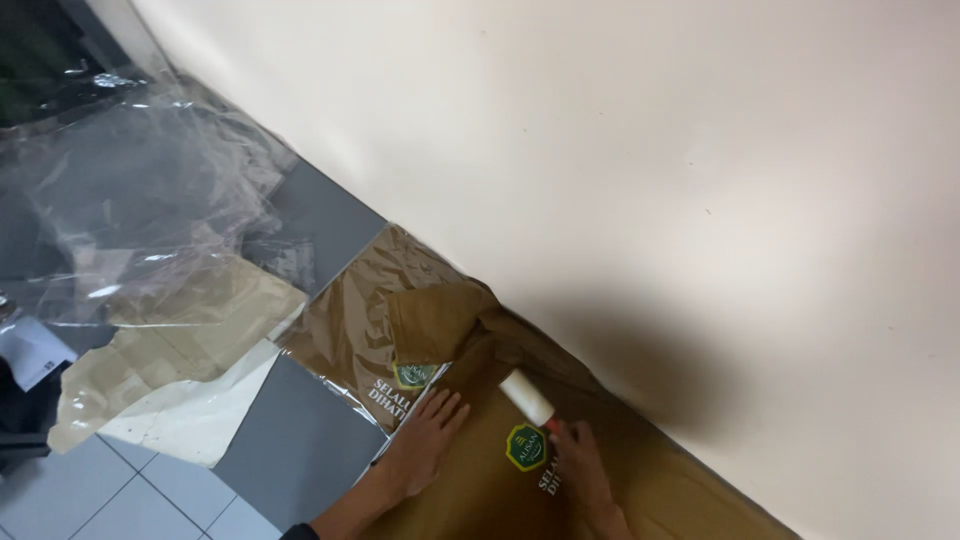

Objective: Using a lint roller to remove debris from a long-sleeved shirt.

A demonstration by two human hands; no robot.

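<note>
- While the brown garment lies spread on the floor against the cream wall, the head view shows the left hand resting on it open and flat, fingers extended, holding nothing; it seems to pin the cloth.
- The right hand grips the handle of a lint roller, whose white roll rests on the fabric.
- Clear plastic bags and paper lie to the left on the grey tiled floor.

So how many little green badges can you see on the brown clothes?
2. One green badge sits on the brown garment inside the clear bag, just above the left hand. The other badge is on the brown garment beside the right hand. Folds may hide more.
</note>
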